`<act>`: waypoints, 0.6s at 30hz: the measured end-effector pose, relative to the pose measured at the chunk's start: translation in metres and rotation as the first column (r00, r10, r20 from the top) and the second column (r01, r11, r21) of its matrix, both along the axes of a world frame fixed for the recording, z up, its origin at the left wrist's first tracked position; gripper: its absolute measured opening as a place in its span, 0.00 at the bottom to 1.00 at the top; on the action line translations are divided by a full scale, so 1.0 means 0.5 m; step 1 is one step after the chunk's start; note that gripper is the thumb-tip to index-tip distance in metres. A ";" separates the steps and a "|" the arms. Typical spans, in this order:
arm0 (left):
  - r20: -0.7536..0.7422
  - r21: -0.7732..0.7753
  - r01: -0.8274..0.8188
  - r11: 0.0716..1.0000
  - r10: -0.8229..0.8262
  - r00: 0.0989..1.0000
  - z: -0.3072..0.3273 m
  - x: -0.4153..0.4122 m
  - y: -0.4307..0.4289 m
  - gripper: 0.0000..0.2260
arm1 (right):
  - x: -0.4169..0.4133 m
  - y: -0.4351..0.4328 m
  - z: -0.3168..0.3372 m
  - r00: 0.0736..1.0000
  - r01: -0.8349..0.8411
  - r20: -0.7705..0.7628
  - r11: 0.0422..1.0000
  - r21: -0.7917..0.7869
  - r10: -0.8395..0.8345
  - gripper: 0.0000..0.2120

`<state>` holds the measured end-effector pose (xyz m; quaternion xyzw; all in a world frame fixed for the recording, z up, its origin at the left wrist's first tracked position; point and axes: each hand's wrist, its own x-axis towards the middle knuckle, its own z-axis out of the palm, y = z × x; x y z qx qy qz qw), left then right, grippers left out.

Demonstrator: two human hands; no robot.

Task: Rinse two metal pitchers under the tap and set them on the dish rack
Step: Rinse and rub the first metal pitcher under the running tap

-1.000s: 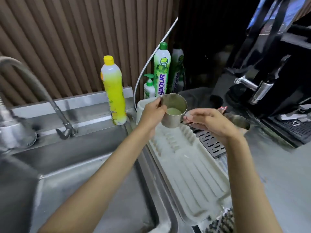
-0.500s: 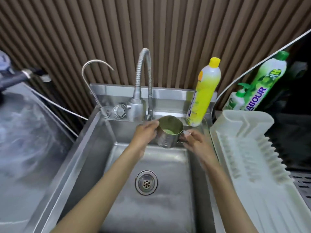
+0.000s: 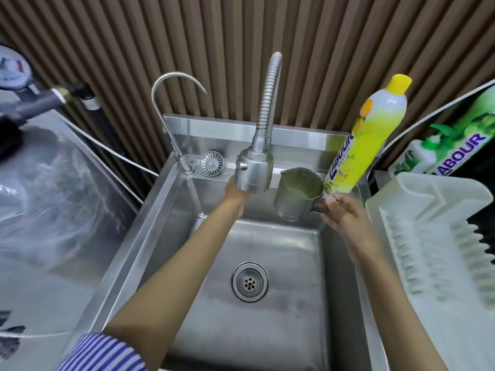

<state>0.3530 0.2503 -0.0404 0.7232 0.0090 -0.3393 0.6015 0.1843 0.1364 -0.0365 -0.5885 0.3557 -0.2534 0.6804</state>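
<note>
One metal pitcher (image 3: 294, 195) with a little pale green liquid inside hangs upright over the back right of the sink, just right of the tap's spray head (image 3: 254, 171). My right hand (image 3: 341, 216) grips its handle. My left hand (image 3: 235, 194) reaches up behind the spray head, which hides its fingers. No water runs from the tap. A white plastic dish rack (image 3: 428, 236) lies on the counter to the right of the sink, with nothing on the part in view. No second pitcher is in view.
The steel sink basin (image 3: 267, 330) has a drain (image 3: 250, 281) in its middle. A thin gooseneck faucet (image 3: 174, 108) and a loose strainer (image 3: 211, 163) sit at the back left. A yellow soap bottle (image 3: 372, 135) and green bottles (image 3: 455, 148) stand behind the rack.
The view swung from the rack to the sink. The pitcher came over the basin. My left hand let go of it and went up behind the spray head; my right hand holds it alone.
</note>
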 end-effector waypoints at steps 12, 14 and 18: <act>0.084 -0.006 0.163 0.987 -0.162 0.983 0.019 -0.002 0.013 0.04 | 0.014 0.041 0.006 1.000 -0.028 0.008 1.000 0.015 0.028 0.08; 0.081 0.016 0.183 0.983 -0.184 0.980 0.021 0.000 0.014 0.05 | 0.020 0.045 0.000 1.000 -0.028 0.004 1.000 0.010 0.028 0.08; 0.107 0.017 0.153 0.988 -0.154 0.982 0.006 0.010 0.009 0.13 | 0.029 0.050 -0.019 0.999 -0.048 -0.023 0.999 -0.022 0.047 0.05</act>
